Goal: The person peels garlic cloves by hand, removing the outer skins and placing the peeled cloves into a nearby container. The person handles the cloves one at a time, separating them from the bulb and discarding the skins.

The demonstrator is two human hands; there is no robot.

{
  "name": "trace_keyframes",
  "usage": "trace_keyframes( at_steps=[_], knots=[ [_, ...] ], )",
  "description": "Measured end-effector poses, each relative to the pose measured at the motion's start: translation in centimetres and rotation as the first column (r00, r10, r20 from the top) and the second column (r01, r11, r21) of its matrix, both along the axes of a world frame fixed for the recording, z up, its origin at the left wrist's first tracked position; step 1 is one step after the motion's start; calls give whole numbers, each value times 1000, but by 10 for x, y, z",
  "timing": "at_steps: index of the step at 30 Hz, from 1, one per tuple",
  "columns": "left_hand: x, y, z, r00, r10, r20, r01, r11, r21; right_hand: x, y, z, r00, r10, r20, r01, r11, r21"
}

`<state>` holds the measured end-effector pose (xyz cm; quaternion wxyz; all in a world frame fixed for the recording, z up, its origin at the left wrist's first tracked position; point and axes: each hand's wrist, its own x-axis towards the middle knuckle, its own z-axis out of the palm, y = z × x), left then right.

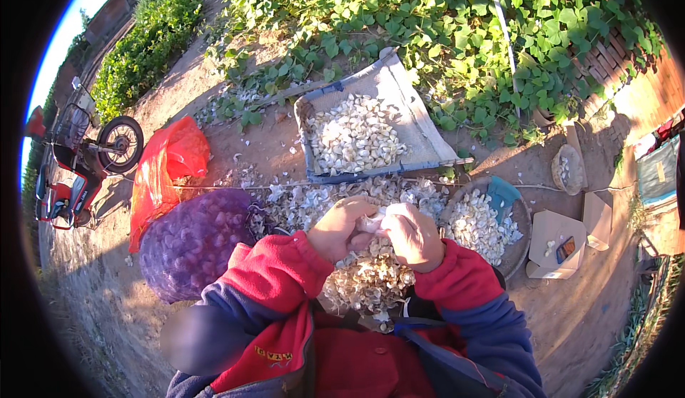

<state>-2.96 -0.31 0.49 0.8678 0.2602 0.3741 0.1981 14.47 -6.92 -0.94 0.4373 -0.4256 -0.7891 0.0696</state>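
Between my two hands is a garlic bulb point(373, 221), pale and partly covered by my fingers. My left hand point(342, 227) cups it from the left, while the fingers of my right hand point(412, 235) pinch it from the right. Below my hands lies a heap of dry brownish garlic skins point(372, 283). Whiter loose skins point(299, 205) are strewn over the ground just beyond. To the right, a round shallow basket point(522, 251) holds separated garlic cloves point(476, 224) and a piece of teal cloth point(503, 197).
A purple mesh sack point(192, 248) full of bulbs stands at left, beside an orange-red mesh bag point(171, 157). Ahead, a framed fabric tray point(417, 114) bears many cloves point(353, 136). Flattened cardboard point(551, 237) carries a phone point(565, 250). A motorbike point(80, 168) is parked far left.
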Motion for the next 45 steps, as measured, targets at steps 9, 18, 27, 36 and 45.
trace_keyframes(
  at_steps=[9,18,27,36,45],
  knots=[
    [4,-1,10,986,128,-109,-48,836,546,22,5,18,983,-182,21,182,957,-224],
    [11,-8,6,988,80,-130,-22,917,399,-7,1,9,994,-52,-97,37,987,-156],
    [15,-20,8,978,90,-189,-4,909,416,-14,0,-3,959,-141,-246,113,985,-127],
    [16,-8,11,987,148,-66,-121,945,303,16,8,5,256,-391,-884,-595,657,-463],
    [18,-8,1,993,94,71,-104,984,146,-7,-2,-4,965,-137,-222,64,949,-309]
  ],
)
